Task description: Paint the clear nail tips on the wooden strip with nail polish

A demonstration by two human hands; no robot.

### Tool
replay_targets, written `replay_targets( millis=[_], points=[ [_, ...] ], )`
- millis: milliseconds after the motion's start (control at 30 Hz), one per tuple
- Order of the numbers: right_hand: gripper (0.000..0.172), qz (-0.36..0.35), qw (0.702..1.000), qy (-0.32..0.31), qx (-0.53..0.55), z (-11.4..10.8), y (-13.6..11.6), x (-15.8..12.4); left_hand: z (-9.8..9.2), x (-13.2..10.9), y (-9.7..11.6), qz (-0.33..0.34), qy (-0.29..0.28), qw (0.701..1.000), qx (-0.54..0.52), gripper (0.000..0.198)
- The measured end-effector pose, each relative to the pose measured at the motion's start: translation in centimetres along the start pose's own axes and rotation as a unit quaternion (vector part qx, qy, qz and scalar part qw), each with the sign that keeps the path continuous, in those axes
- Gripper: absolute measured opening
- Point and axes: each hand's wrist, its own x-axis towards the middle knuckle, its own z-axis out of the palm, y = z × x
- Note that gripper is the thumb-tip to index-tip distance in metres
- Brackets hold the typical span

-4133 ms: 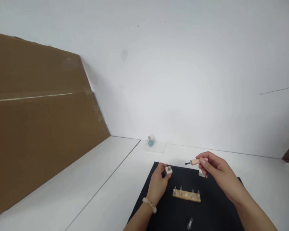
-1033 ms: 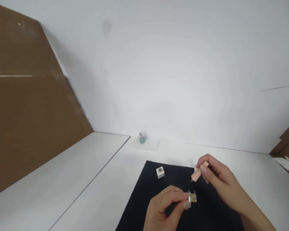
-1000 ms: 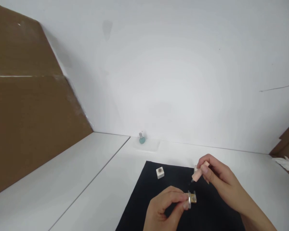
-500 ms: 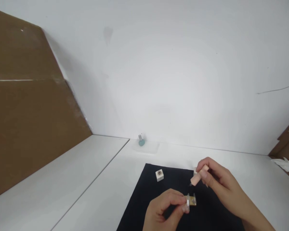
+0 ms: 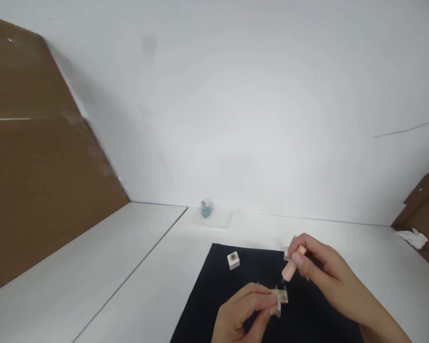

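Note:
My left hand (image 5: 245, 309) is closed in a pinch on a small gold-coloured strip (image 5: 285, 300) with several clear, nail-shaped tips (image 5: 279, 306) standing on it; the fingers hide part of the strip. My right hand (image 5: 316, 262) grips a peach-coloured cap handle (image 5: 290, 270) with a short dark tip, like a nail polish brush. It is held tilted, dark end down, just above the clear tips at the strip's right end. I cannot tell whether the dark end touches one.
A black mat (image 5: 203, 305) lies under both hands. On it stand a white cube (image 5: 233, 260) with a round metal top and, partly behind my right hand, another pale block (image 5: 286, 253). A teal-and-grey object (image 5: 205, 209) is near the wall; crumpled tissue (image 5: 413, 238) lies right.
The handle in my right hand has come slightly lower and is more upright, its dark end nearer the strip. The strip has turned a little in my left hand. The camera view has shifted slightly.

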Motion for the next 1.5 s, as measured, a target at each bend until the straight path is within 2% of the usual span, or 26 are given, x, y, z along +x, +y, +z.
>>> replay_targets(
  millis=[100, 133, 267, 367, 467, 567, 700, 900, 1100, 1300, 1500],
  points=[
    [0.035, 0.001, 0.999, -0.050, -0.013, 0.2, -0.2, -0.2, 0.1, 0.0, 0.1, 0.001, 0.002, 1.000, 0.010, 0.014],
    [0.035, 0.005, 0.999, -0.050, -0.019, 0.3, -0.1, -0.2, 0.1, 0.1, 0.2, -0.003, 0.003, 1.000, 0.012, 0.014],
    [0.036, 0.010, 0.998, 0.043, -0.042, 0.5, 0.3, 0.0, 0.0, 0.2, 0.6, -0.050, 0.003, 0.999, 0.005, 0.014],
    [0.037, 0.012, 0.999, 0.047, -0.025, 0.2, 0.3, 0.0, -0.2, 0.4, 0.7, -0.135, 0.012, 0.990, -0.040, 0.013],
    [0.035, -0.001, 1.000, 0.002, 0.007, 0.0, 0.0, -0.2, -0.3, 0.8, 0.7, -0.251, 0.028, 0.960, -0.124, 0.022],
    [0.034, -0.010, 0.999, -0.037, 0.029, 0.4, -0.2, -0.2, -0.3, 1.0, 0.7, -0.302, 0.038, 0.935, -0.181, 0.029],
    [0.032, -0.004, 0.999, -0.043, 0.019, 0.9, 0.2, 0.2, -0.2, 0.9, 0.8, -0.308, 0.037, 0.930, -0.199, 0.031],
    [0.032, -0.008, 0.999, 0.037, -0.011, 0.4, 0.6, 0.4, -0.1, 0.6, 0.5, -0.306, 0.022, 0.935, -0.178, 0.033],
    [0.034, -0.001, 1.000, -0.022, 0.011, 0.5, 0.4, 0.1, 0.0, 0.6, 0.5, -0.294, 0.013, 0.938, -0.185, 0.029],
    [0.032, -0.001, 0.999, 0.046, -0.005, 0.4, 0.7, 0.3, 0.1, 0.4, 0.4, -0.275, 0.009, 0.938, -0.208, 0.020],
    [0.033, 0.008, 1.000, -0.020, 0.003, 0.5, 0.2, 0.2, 0.0, 0.4, 0.3, -0.233, -0.002, 0.957, -0.176, 0.013]
  ],
)
